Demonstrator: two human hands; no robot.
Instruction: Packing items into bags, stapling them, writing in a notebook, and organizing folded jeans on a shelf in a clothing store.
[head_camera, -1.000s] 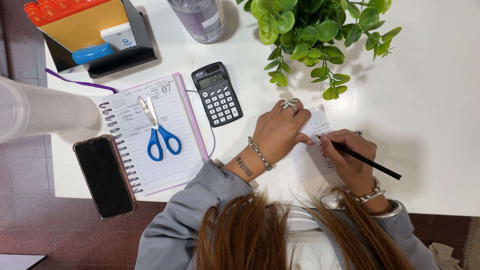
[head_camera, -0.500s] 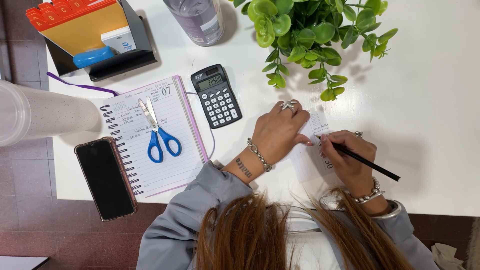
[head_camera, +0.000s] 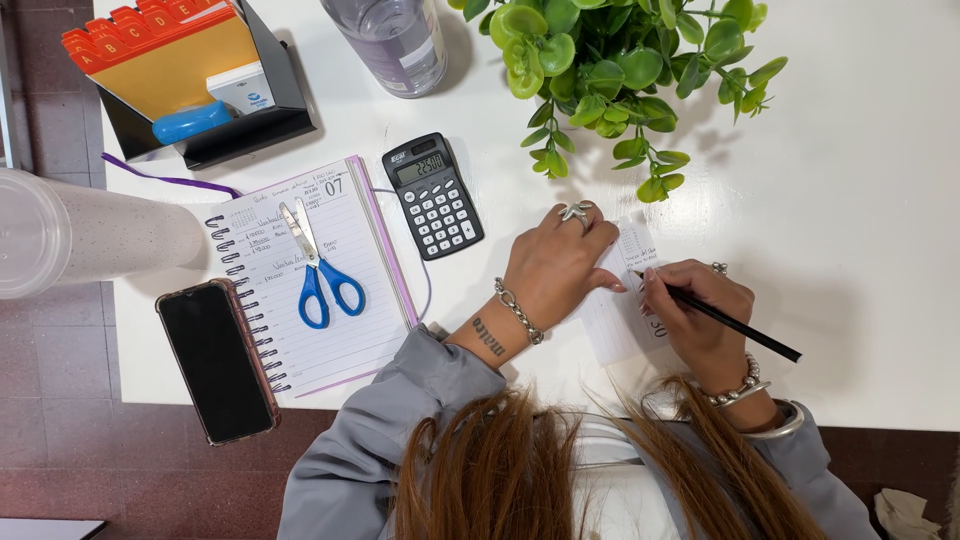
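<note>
My left hand (head_camera: 557, 265), with a ring and a chain bracelet, lies flat on a small white paper slip (head_camera: 622, 318) on the white table (head_camera: 850, 200), pinning its left side. My right hand (head_camera: 700, 320) grips a black pencil (head_camera: 735, 324) whose tip touches the slip near its top. The slip's middle is partly covered by both hands.
A black calculator (head_camera: 434, 194) lies left of my left hand. Blue-handled scissors (head_camera: 318, 270) rest on an open spiral notebook (head_camera: 310, 280). A dark phone (head_camera: 217, 360) overhangs the table edge. A green plant (head_camera: 615, 75), a clear bottle (head_camera: 393, 40), a black card organiser (head_camera: 185, 80) and a translucent cup (head_camera: 80, 235) stand around.
The view has shifted slightly; both hands stay on the slip, with the pencil tip in nearly the same spot.
</note>
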